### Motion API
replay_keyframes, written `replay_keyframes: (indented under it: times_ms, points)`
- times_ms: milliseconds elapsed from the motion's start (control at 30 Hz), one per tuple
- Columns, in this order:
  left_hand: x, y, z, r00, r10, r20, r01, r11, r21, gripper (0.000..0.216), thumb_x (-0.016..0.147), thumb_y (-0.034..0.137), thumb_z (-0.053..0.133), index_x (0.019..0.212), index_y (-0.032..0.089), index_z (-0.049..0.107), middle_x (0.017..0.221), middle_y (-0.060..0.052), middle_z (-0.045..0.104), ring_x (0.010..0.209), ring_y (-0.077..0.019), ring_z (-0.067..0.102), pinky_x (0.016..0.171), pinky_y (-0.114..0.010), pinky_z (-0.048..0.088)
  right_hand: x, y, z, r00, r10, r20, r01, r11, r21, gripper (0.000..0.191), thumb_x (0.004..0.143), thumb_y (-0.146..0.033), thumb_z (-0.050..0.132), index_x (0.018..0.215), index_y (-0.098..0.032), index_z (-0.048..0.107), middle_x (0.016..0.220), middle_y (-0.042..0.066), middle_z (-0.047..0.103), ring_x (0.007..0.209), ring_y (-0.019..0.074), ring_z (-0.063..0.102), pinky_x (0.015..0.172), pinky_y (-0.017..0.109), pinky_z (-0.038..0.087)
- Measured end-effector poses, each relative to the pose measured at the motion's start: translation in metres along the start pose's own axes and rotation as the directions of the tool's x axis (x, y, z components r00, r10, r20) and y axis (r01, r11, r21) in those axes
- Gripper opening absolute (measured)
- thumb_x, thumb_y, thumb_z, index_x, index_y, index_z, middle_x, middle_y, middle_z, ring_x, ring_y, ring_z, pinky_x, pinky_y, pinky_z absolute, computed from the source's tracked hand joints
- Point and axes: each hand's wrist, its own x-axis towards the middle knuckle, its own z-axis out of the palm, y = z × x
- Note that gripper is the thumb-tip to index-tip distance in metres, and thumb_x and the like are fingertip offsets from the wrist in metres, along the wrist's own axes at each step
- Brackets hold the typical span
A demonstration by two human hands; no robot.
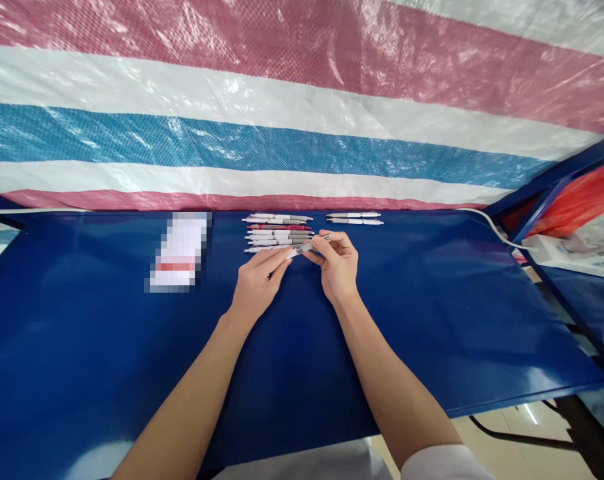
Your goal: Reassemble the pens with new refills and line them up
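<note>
White pen (297,251), mid-frame: I see the left hand (256,283) and right hand (340,263) pinching it. Uneven pressure could make it slip.

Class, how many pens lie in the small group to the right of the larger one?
2. The farther pen lies nearest the striped sheet, the nearer pen just in front of it, both beyond the right hand. None of this group looks hidden.

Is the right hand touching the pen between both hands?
Touching: the head view shows the right hand pinching the pen, one end sticking out beyond.
</note>
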Motion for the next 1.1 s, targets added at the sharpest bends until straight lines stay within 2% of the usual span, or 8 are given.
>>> replay_keyframes:
  times_ms: [367, 500, 567, 700, 767, 867, 967, 1100]
  points:
    - [-0.003, 0.003, -0.003, 1.000, 0.012, 0.013, -0.012, 1.000, 0.012, 0.023, 0.091, 0.017, 0.062, 0.110, 0.022, 0.074, 0.101, -0.004, 0.077, 0.088, -0.0172, 0.073, 0.084, -0.030, 0.061, -0.001, 0.005, 0.004, 0.999, -0.025, -0.040, 0.023, 0.999, -0.041, 0.036, 0.064, -0.031, 0.084, 0.071, -0.021, 0.050, 0.076, -0.007, 0.063, 0.064, 0.0086, 0.067, 0.059, 0.025, 0.063]
    - [-0.003, 0.006, -0.006, 0.988, -0.141, 0.066, 0.147, 0.984, -0.097, 0.020, 0.090, 0.022, 0.064, 0.106, 0.023, 0.076, 0.100, -0.003, 0.077, 0.085, -0.0177, 0.074, 0.081, -0.030, 0.061, -0.003, 0.002, 0.003, 0.999, -0.019, 0.034, 0.020, 0.999, -0.026, 0.028, 0.066, -0.033, 0.083, 0.078, -0.022, 0.060, 0.075, -0.006, 0.067, 0.069, 0.0105, 0.069, 0.064, 0.024, 0.062]
    - [-0.002, 0.007, -0.011, 0.941, -0.274, 0.197, 0.311, 0.932, -0.188, 0.020, 0.088, 0.027, 0.066, 0.105, 0.022, 0.076, 0.095, -0.003, 0.078, 0.081, -0.0179, 0.074, 0.077, -0.029, 0.061, -0.005, 0.000, 0.002, 0.996, 0.001, 0.089, -0.001, 1.000, 0.003, 0.024, 0.068, -0.034, 0.082, 0.080, -0.023, 0.065, 0.076, -0.005, 0.069, 0.074, 0.0125, 0.072, 0.068, 0.025, 0.062]
    - [0.005, 0.010, -0.023, 0.767, -0.422, 0.484, 0.603, 0.732, -0.318, 0.023, 0.085, 0.035, 0.068, 0.101, 0.020, 0.077, 0.083, -0.003, 0.078, 0.071, -0.0177, 0.073, 0.071, -0.029, 0.061, -0.006, -0.005, 0.000, 0.986, 0.045, 0.161, -0.050, 0.998, 0.031, 0.022, 0.069, -0.039, 0.081, 0.080, -0.023, 0.069, 0.082, -0.002, 0.072, 0.077, 0.0145, 0.073, 0.068, 0.026, 0.062]
    - [0.009, 0.011, -0.028, 0.714, -0.417, 0.563, 0.663, 0.660, -0.352, 0.022, 0.085, 0.035, 0.069, 0.097, 0.019, 0.078, 0.081, -0.004, 0.077, 0.069, -0.0180, 0.072, 0.069, -0.030, 0.060, -0.007, -0.006, -0.001, 0.980, 0.060, 0.192, -0.070, 0.997, 0.043, 0.023, 0.068, -0.039, 0.081, 0.080, -0.024, 0.070, 0.082, -0.002, 0.073, 0.077, 0.0149, 0.073, 0.068, 0.027, 0.062]
    - [0.011, 0.013, -0.032, 0.679, -0.395, 0.619, 0.698, 0.610, -0.376, 0.020, 0.085, 0.034, 0.068, 0.093, 0.019, 0.078, 0.080, -0.005, 0.077, 0.067, -0.0179, 0.072, 0.067, -0.029, 0.060, -0.007, -0.006, -0.002, 0.974, 0.062, 0.217, -0.080, 0.994, 0.074, 0.024, 0.066, -0.038, 0.082, 0.076, -0.024, 0.066, 0.078, -0.003, 0.072, 0.074, 0.0145, 0.072, 0.065, 0.027, 0.062]
    - [0.008, 0.014, -0.029, 0.685, -0.418, 0.596, 0.692, 0.630, -0.353, 0.022, 0.084, 0.034, 0.069, 0.097, 0.019, 0.078, 0.081, -0.004, 0.077, 0.069, -0.0184, 0.072, 0.069, -0.029, 0.059, -0.007, -0.005, 0.000, 0.979, 0.043, 0.200, -0.064, 0.993, 0.102, 0.032, 0.065, -0.037, 0.083, 0.068, -0.023, 0.055, 0.073, -0.006, 0.067, 0.066, 0.0113, 0.069, 0.059, 0.026, 0.062]
    - [0.002, 0.014, -0.019, 0.783, -0.431, 0.448, 0.577, 0.772, -0.266, 0.027, 0.083, 0.036, 0.069, 0.106, 0.023, 0.077, 0.085, -0.001, 0.078, 0.074, -0.0183, 0.073, 0.076, -0.029, 0.059, -0.006, -0.004, 0.004, 0.993, -0.001, 0.115, -0.010, 0.995, 0.099, 0.040, 0.063, -0.034, 0.085, 0.067, -0.022, 0.047, 0.070, -0.009, 0.061, 0.061, 0.0092, 0.066, 0.059, 0.026, 0.062]
